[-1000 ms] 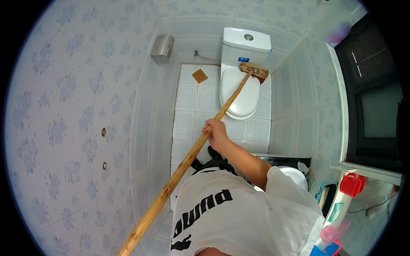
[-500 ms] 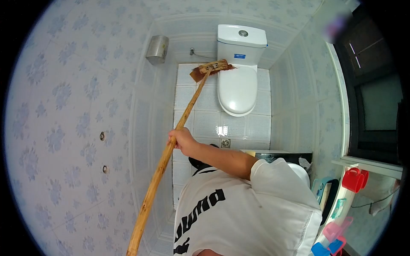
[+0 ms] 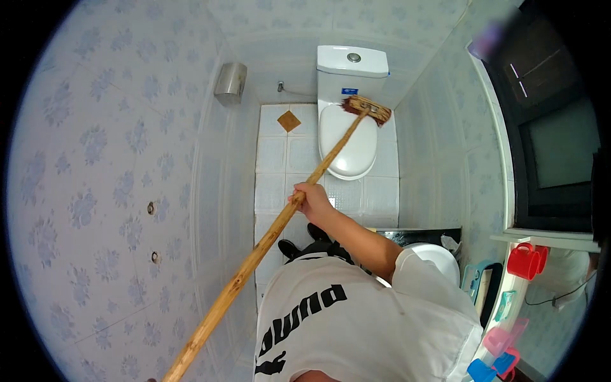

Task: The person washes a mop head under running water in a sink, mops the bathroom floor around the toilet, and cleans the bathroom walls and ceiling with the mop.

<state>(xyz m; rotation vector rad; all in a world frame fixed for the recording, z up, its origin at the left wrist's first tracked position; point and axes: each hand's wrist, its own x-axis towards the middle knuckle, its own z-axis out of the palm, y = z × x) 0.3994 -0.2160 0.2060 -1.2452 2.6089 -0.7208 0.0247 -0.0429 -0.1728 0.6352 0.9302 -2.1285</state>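
Observation:
My right hand [image 3: 312,198] is closed around the wooden handle of a long broom [image 3: 251,260], about halfway along it. The handle runs slanting from the bottom left up to a wooden head with reddish-brown bristles [image 3: 347,105]. In view, that head overlaps the back of the closed white toilet lid [image 3: 347,143]; whether it touches the lid I cannot tell. The handle's lower end leaves the picture at the bottom left. A tiny dark sliver beside it at the edge is too small to name. My left hand does not show.
The toilet tank [image 3: 352,62] stands against the back wall. A metal paper holder [image 3: 230,83] hangs on the left wall. White floor tiles include a brown diamond inset [image 3: 289,121]. At right are a white basin [image 3: 436,256], a red mug [image 3: 522,261] and a dark-framed window [image 3: 560,146].
The broom head has swung right, from the floor left of the toilet to over its lid, uncovering the brown diamond inset. My right hand has moved right with the handle.

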